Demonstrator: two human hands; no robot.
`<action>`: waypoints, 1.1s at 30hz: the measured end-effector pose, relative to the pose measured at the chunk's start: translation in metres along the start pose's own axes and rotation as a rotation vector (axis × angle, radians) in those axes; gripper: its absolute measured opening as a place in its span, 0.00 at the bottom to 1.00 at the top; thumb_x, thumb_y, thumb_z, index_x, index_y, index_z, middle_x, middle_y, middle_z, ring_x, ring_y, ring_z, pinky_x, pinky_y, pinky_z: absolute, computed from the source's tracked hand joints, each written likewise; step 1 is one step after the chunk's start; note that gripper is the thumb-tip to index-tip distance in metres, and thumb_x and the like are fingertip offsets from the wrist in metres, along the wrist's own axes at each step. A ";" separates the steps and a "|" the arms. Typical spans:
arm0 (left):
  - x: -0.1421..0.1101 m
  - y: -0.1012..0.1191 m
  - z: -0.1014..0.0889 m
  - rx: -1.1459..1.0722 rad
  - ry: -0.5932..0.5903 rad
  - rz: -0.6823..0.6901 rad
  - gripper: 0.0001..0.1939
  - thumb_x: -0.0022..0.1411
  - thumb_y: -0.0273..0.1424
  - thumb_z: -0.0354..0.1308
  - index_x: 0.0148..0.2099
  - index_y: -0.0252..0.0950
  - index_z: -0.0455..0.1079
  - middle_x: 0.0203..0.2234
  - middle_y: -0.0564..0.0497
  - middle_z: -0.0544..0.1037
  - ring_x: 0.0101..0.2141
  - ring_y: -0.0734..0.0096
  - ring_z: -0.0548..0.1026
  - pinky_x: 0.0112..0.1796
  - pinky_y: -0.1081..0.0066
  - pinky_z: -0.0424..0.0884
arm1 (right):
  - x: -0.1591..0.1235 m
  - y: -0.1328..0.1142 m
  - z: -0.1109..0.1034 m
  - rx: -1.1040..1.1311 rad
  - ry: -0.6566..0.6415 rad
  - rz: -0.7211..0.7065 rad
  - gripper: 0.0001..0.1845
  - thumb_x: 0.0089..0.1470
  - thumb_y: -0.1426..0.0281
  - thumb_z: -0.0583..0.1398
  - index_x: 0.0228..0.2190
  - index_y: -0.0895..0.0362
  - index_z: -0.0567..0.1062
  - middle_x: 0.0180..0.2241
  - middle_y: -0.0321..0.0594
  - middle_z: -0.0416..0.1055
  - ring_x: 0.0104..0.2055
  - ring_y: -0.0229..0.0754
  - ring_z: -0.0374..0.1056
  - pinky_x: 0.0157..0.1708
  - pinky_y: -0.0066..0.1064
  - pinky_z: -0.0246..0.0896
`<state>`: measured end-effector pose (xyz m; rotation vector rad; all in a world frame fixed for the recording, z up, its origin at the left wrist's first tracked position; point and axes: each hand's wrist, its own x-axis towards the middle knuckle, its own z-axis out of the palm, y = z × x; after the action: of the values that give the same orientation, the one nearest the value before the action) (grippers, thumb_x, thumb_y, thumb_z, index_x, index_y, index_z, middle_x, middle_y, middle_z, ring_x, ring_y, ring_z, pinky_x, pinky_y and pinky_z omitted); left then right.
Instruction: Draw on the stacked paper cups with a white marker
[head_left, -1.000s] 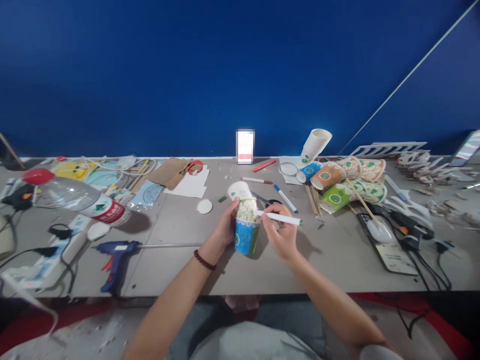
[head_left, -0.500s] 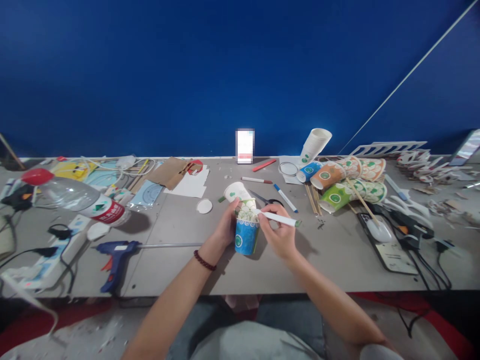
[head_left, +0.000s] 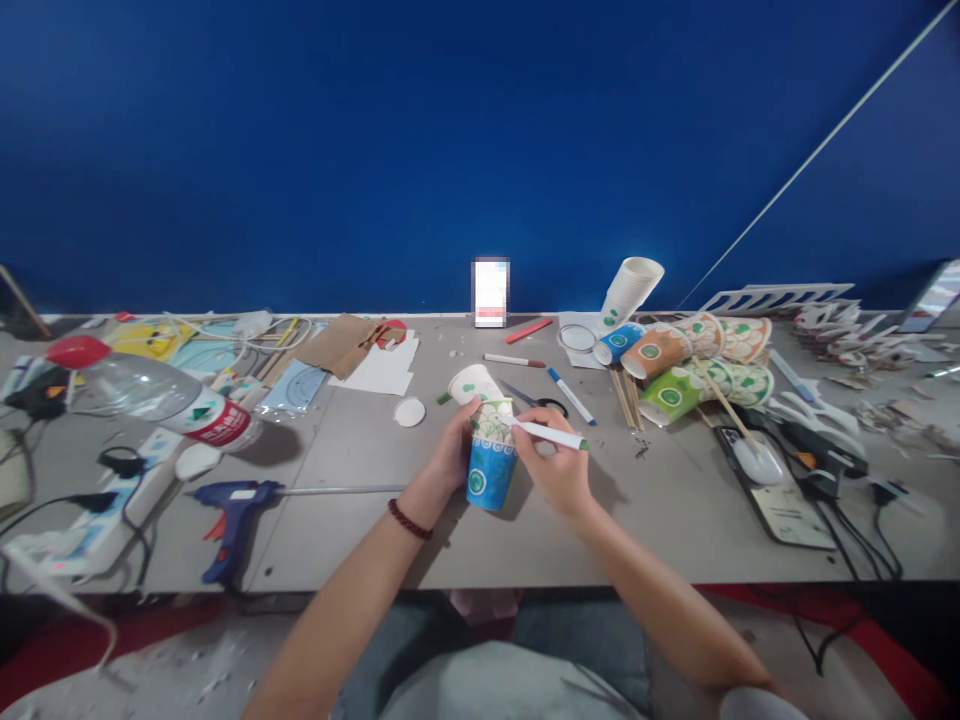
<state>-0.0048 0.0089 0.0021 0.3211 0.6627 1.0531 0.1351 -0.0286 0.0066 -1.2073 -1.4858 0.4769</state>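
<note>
Turned slightly since the earlier frames, the blue patterned paper cup is over the middle of the grey tabletop, before a deep-blue wall. Its base points toward the person, its long axis away. The left hand grips its side; the right hand pinches a slim white marker.

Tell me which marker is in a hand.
The white marker with the green end, held in the right hand; the other markers lie on the table.
</note>
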 end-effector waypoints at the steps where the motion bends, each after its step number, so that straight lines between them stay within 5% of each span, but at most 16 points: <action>1: 0.000 0.000 0.000 0.007 0.000 -0.006 0.13 0.56 0.37 0.64 0.35 0.30 0.74 0.26 0.48 0.79 0.27 0.67 0.76 0.34 0.69 0.70 | 0.000 0.000 0.000 0.003 -0.002 -0.001 0.03 0.54 0.68 0.60 0.32 0.54 0.73 0.31 0.37 0.72 0.27 0.37 0.67 0.32 0.32 0.65; 33: 0.000 0.000 -0.002 0.006 0.011 -0.003 0.12 0.57 0.37 0.63 0.36 0.31 0.75 0.27 0.48 0.80 0.27 0.67 0.76 0.35 0.69 0.70 | 0.003 -0.003 -0.003 0.002 -0.036 -0.004 0.00 0.52 0.70 0.60 0.29 0.54 0.72 0.28 0.36 0.72 0.28 0.39 0.68 0.32 0.32 0.65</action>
<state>-0.0061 0.0091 0.0001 0.3197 0.6757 1.0507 0.1372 -0.0281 0.0119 -1.1997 -1.5173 0.4996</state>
